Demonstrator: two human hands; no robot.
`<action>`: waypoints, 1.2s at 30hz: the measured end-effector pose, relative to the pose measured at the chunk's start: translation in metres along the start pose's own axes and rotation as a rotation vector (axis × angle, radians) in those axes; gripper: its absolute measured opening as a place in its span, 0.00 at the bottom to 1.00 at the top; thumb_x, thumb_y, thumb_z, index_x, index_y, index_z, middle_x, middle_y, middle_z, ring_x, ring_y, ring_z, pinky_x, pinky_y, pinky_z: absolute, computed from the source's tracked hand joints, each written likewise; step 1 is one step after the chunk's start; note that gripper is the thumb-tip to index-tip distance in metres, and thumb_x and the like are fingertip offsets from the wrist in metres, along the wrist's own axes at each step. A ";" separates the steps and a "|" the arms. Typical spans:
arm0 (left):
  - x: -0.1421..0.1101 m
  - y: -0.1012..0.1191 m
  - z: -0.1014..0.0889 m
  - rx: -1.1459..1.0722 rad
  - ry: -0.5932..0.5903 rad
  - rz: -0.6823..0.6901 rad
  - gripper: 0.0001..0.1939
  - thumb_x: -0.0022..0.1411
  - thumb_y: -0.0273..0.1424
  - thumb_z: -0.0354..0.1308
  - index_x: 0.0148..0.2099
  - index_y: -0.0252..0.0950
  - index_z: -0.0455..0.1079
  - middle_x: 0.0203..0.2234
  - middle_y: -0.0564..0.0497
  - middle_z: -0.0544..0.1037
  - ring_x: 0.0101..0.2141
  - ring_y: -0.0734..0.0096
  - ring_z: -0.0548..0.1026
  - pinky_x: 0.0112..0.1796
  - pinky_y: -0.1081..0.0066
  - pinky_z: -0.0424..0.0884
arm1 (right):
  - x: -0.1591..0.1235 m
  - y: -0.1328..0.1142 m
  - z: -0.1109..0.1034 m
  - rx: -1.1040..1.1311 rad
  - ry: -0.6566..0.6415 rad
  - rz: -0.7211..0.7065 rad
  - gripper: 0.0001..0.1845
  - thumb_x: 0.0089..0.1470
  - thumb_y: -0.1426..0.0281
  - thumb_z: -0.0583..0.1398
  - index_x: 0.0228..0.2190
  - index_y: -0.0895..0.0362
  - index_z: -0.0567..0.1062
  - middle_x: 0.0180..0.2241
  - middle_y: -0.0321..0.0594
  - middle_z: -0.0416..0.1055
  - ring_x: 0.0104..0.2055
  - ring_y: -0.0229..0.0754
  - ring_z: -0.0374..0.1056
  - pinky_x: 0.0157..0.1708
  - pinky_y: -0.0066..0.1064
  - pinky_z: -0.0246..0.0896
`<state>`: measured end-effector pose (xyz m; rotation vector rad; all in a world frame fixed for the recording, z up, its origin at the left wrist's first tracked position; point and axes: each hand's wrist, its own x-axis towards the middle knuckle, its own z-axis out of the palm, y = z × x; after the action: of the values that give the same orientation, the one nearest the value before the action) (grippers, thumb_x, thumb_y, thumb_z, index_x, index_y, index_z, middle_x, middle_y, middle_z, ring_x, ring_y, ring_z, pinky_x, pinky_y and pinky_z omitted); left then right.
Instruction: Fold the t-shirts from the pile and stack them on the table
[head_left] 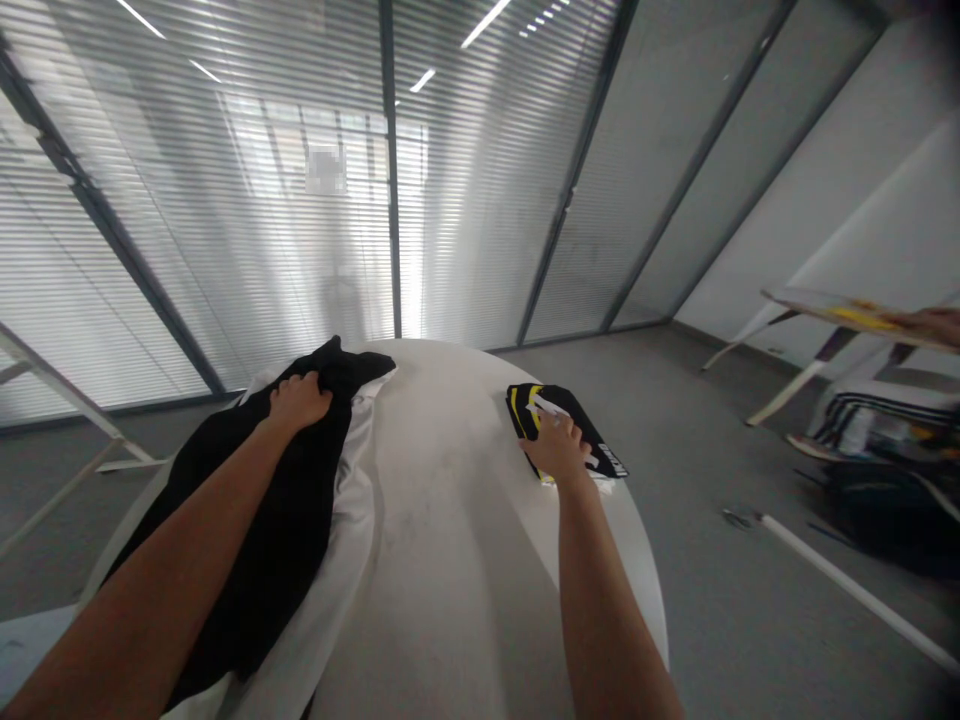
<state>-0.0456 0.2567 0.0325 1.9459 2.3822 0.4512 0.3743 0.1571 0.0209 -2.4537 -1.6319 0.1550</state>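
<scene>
My left hand [300, 400] is closed, gripping the far end of a black garment [262, 520] that lies lengthwise over white cloth [345, 540] on the left side of a white round table [465, 520]. My right hand [556, 446] rests on a folded black garment with yellow and white stripes [574, 425] near the table's right edge. Its fingers are curled over the fabric, pressing or pinching the top fold.
Glass walls with blinds stand behind the table. A white stand leg [67, 400] slants at the left. At the right, another table [847, 315] holds yellow items with a person's hand on it, above dark bags [885, 480] and a white pole [847, 585] on the floor.
</scene>
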 end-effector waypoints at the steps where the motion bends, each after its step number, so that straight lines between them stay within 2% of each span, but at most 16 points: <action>1: -0.010 0.005 0.002 0.033 0.060 0.022 0.27 0.59 0.37 0.51 0.57 0.27 0.66 0.49 0.29 0.71 0.52 0.39 0.68 0.51 0.50 0.61 | -0.001 -0.001 0.001 -0.017 0.024 0.017 0.37 0.53 0.62 0.60 0.62 0.54 0.59 0.63 0.56 0.51 0.62 0.63 0.53 0.55 0.55 0.52; 4: -0.046 0.022 0.006 0.034 0.339 0.047 0.28 0.61 0.35 0.49 0.61 0.30 0.62 0.51 0.32 0.69 0.54 0.43 0.65 0.54 0.53 0.58 | -0.003 -0.001 0.001 -0.035 0.064 0.037 0.31 0.54 0.68 0.56 0.61 0.54 0.63 0.60 0.56 0.57 0.60 0.61 0.56 0.54 0.54 0.54; 6: -0.070 0.031 0.007 0.012 0.389 0.107 0.25 0.61 0.34 0.50 0.59 0.32 0.65 0.52 0.35 0.68 0.55 0.46 0.63 0.54 0.54 0.58 | -0.002 0.000 -0.003 -0.014 0.064 0.026 0.28 0.56 0.71 0.52 0.58 0.53 0.67 0.58 0.54 0.62 0.58 0.60 0.58 0.52 0.53 0.56; 9: -0.100 0.040 0.010 -0.053 0.282 0.247 0.16 0.60 0.31 0.50 0.48 0.37 0.73 0.47 0.40 0.71 0.51 0.48 0.66 0.52 0.53 0.60 | 0.002 0.004 -0.012 0.084 0.049 0.050 0.27 0.56 0.74 0.49 0.56 0.56 0.71 0.52 0.55 0.69 0.54 0.58 0.65 0.49 0.49 0.60; 11: -0.117 0.043 0.013 -0.157 0.179 0.337 0.13 0.60 0.31 0.50 0.43 0.38 0.74 0.43 0.43 0.73 0.48 0.52 0.68 0.51 0.54 0.62 | 0.004 0.009 -0.019 0.173 0.070 0.083 0.27 0.56 0.74 0.49 0.55 0.58 0.71 0.49 0.57 0.72 0.51 0.58 0.68 0.48 0.47 0.62; 14: -0.137 0.048 0.020 -0.446 0.065 0.443 0.12 0.62 0.32 0.48 0.42 0.38 0.72 0.40 0.45 0.73 0.44 0.61 0.71 0.50 0.59 0.66 | 0.006 0.013 -0.033 0.328 0.160 0.032 0.26 0.55 0.73 0.51 0.54 0.59 0.72 0.47 0.55 0.74 0.49 0.57 0.70 0.47 0.44 0.62; 17: -0.150 0.051 0.029 -0.791 -0.002 0.388 0.14 0.65 0.37 0.47 0.46 0.37 0.70 0.43 0.44 0.73 0.44 0.64 0.72 0.49 0.62 0.69 | -0.002 0.004 -0.050 0.602 0.197 -0.098 0.22 0.52 0.70 0.55 0.48 0.59 0.75 0.41 0.49 0.77 0.45 0.53 0.72 0.44 0.40 0.64; 19: -0.152 0.049 0.033 -0.995 -0.045 0.267 0.18 0.65 0.41 0.49 0.49 0.36 0.69 0.46 0.43 0.73 0.46 0.63 0.73 0.47 0.62 0.71 | -0.016 -0.010 -0.063 0.879 0.102 -0.202 0.21 0.50 0.66 0.58 0.45 0.58 0.75 0.37 0.43 0.78 0.39 0.50 0.74 0.39 0.37 0.66; 21: -0.149 0.044 0.034 -1.164 -0.087 0.159 0.24 0.64 0.45 0.50 0.56 0.37 0.65 0.51 0.41 0.72 0.49 0.61 0.73 0.46 0.62 0.73 | -0.035 -0.029 -0.077 1.168 -0.102 -0.324 0.23 0.48 0.61 0.61 0.46 0.55 0.73 0.35 0.39 0.77 0.33 0.47 0.74 0.35 0.36 0.68; 23: -0.145 0.038 0.033 -1.278 -0.112 0.088 0.32 0.64 0.48 0.48 0.65 0.41 0.56 0.58 0.39 0.67 0.54 0.59 0.71 0.46 0.62 0.73 | -0.055 -0.049 -0.087 1.375 -0.274 -0.422 0.25 0.46 0.60 0.63 0.46 0.54 0.72 0.38 0.39 0.78 0.35 0.47 0.75 0.36 0.37 0.69; 26: -0.142 0.031 0.028 -1.431 -0.159 0.073 0.40 0.64 0.52 0.46 0.72 0.47 0.37 0.65 0.40 0.58 0.60 0.58 0.65 0.49 0.60 0.72 | -0.075 -0.073 -0.095 1.560 -0.447 -0.488 0.25 0.45 0.62 0.64 0.46 0.53 0.72 0.41 0.40 0.77 0.38 0.47 0.75 0.41 0.39 0.69; 28: -0.144 0.030 0.025 -1.566 -0.187 0.131 0.43 0.62 0.52 0.49 0.72 0.50 0.33 0.66 0.43 0.57 0.62 0.57 0.62 0.53 0.56 0.70 | -0.080 -0.083 -0.094 1.652 -0.565 -0.505 0.25 0.44 0.65 0.65 0.46 0.53 0.72 0.40 0.39 0.78 0.37 0.46 0.75 0.41 0.38 0.69; 30: -0.150 0.033 0.024 -1.679 -0.174 0.185 0.44 0.60 0.50 0.55 0.72 0.50 0.39 0.66 0.46 0.58 0.64 0.56 0.59 0.57 0.55 0.65 | -0.079 -0.089 -0.088 1.726 -0.663 -0.493 0.24 0.43 0.67 0.66 0.45 0.54 0.73 0.39 0.39 0.78 0.35 0.44 0.75 0.40 0.36 0.69; 32: -0.157 0.038 0.022 -1.747 -0.185 0.180 0.42 0.59 0.47 0.59 0.70 0.48 0.48 0.65 0.47 0.60 0.64 0.55 0.59 0.61 0.56 0.60 | -0.077 -0.095 -0.078 1.773 -0.696 -0.440 0.23 0.42 0.68 0.67 0.44 0.55 0.74 0.36 0.37 0.78 0.33 0.43 0.74 0.37 0.35 0.69; 34: -0.164 0.043 0.019 -1.793 -0.256 0.149 0.39 0.58 0.46 0.61 0.68 0.46 0.55 0.64 0.47 0.63 0.63 0.54 0.60 0.62 0.57 0.58 | -0.072 -0.100 -0.064 1.771 -0.675 -0.372 0.21 0.41 0.68 0.67 0.41 0.55 0.73 0.33 0.36 0.77 0.30 0.42 0.73 0.35 0.33 0.68; 36: -0.170 0.048 0.015 -1.812 -0.316 0.119 0.37 0.58 0.44 0.62 0.67 0.46 0.58 0.63 0.47 0.65 0.63 0.53 0.61 0.62 0.57 0.59 | -0.068 -0.105 -0.049 1.681 -0.623 -0.320 0.19 0.41 0.68 0.67 0.38 0.55 0.73 0.29 0.34 0.76 0.28 0.41 0.71 0.31 0.32 0.66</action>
<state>0.0404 0.1045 0.0035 0.9856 0.7312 1.3996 0.2623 0.1292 0.0903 -0.8333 -1.0551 1.5438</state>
